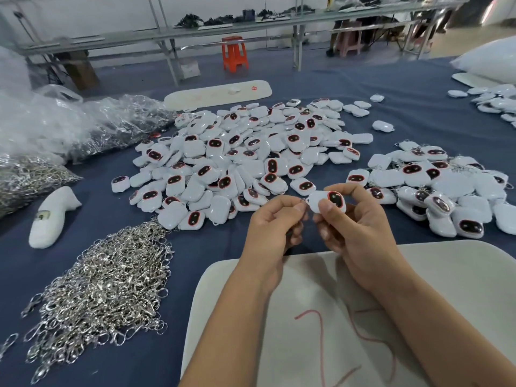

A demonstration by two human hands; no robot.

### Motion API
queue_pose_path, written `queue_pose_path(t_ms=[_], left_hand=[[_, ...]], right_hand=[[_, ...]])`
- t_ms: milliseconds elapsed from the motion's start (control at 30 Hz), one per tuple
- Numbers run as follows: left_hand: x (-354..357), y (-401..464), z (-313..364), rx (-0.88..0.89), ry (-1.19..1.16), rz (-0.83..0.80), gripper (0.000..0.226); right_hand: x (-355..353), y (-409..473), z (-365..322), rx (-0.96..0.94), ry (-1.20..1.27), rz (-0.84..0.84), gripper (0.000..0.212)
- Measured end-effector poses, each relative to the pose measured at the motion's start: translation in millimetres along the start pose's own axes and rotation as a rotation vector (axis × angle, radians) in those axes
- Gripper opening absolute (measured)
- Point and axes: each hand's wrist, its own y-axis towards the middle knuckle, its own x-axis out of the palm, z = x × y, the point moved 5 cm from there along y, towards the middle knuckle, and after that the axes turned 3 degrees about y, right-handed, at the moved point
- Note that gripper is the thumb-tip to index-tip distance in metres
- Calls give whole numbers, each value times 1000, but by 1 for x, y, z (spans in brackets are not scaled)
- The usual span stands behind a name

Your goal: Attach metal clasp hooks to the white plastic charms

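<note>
I see my right hand (354, 219) pinching a white plastic charm (326, 201) between thumb and forefinger, its glossy rounded shell turned so the dark oval face with a red rim shows. My left hand (272, 227) is curled, fingertips pressed together at the charm's left corner on something small and metallic; I cannot tell its exact shape. Both hands hover above the near edge of the blue cloth table (195, 247), over a pale matte board (446, 275) with a pink cord (321, 331) lying on it. Beyond lies a wide heap of charms (237, 155); a second heap (435, 188) sits right. A tangled shiny pile of clasp hooks (106, 289) spreads near left.
</note>
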Motion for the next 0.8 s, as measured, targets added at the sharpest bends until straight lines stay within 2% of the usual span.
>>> queue_pose_path(t_ms=[133,333,400,567,633,700,800], left_hand=[[0,0,0,26,23,15,20],[-7,4,-7,65,96,115,35],[-8,4,-6,129,236,174,32],[-6,-4,12,504,787,254,23],[-4,-5,14,527,884,242,18],[-2,-3,13,471,924,212,13],[3,-4,14,460,1005,211,18]], right_hand=[[0,0,0,1,-11,1,32],[3,-2,1,-33,-114,0,38],[4,-3,1,-38,-141,4,37],[2,-3,1,-47,-174,-7,34],[1,-3,2,-51,-178,-11,34],[0,-4,2,-50,-180,-13,33],[-1,-3,2,-46,-179,-17,31]])
